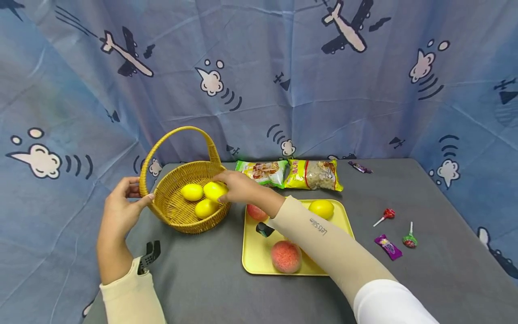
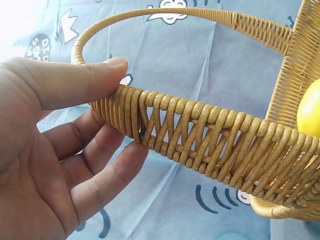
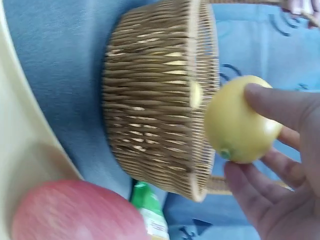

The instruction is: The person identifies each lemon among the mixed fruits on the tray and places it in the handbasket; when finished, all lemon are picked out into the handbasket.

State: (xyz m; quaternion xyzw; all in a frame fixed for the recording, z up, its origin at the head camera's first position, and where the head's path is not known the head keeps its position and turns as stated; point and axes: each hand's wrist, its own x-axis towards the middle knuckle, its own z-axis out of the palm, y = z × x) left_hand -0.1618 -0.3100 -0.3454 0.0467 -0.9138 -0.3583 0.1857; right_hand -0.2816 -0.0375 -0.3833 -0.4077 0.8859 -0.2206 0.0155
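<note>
My left hand (image 1: 121,209) grips the base of the handle of a woven wicker basket (image 1: 190,227), thumb on one side and fingers on the other. In the left wrist view the handle (image 2: 190,132) runs between thumb and fingertips. Over the basket's right rim, my right hand (image 1: 240,186) holds a yellow lemon (image 3: 240,120) between thumb and fingers. Two more lemons lie inside the basket, one lemon (image 1: 192,192) toward the left and another lemon (image 1: 206,209) nearer the front.
Right of the basket, a yellow tray (image 1: 255,268) bears a peach (image 1: 286,257), a partly hidden reddish fruit (image 1: 256,213) and a lemon (image 1: 321,209). Behind it lie two snack bags, one green (image 1: 263,173), one yellow (image 1: 313,174). Lollipops (image 1: 389,213) and wrapped candies (image 1: 388,247) lie farther right.
</note>
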